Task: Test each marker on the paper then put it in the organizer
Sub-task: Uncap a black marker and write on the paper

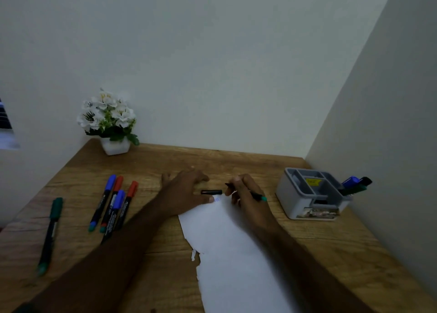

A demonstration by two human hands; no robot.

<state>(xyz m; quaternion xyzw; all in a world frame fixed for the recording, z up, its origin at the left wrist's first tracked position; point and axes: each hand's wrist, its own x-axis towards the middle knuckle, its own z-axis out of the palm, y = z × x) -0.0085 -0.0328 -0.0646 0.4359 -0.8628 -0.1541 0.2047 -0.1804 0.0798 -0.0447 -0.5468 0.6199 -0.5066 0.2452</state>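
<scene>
A white sheet of paper with a torn left edge lies on the wooden desk. My left hand rests flat with spread fingers on the paper's far left corner. My right hand grips an uncapped black marker with a teal end, its tip near the paper's top edge beside faint blue marks. A black cap lies between my hands. The grey organizer stands at the right and holds a blue-capped and a black-capped marker.
Several capped markers, blue and red, lie in a group left of my left arm. A green-capped one lies farther left. A white pot of white flowers stands at the back left. Walls close the back and right.
</scene>
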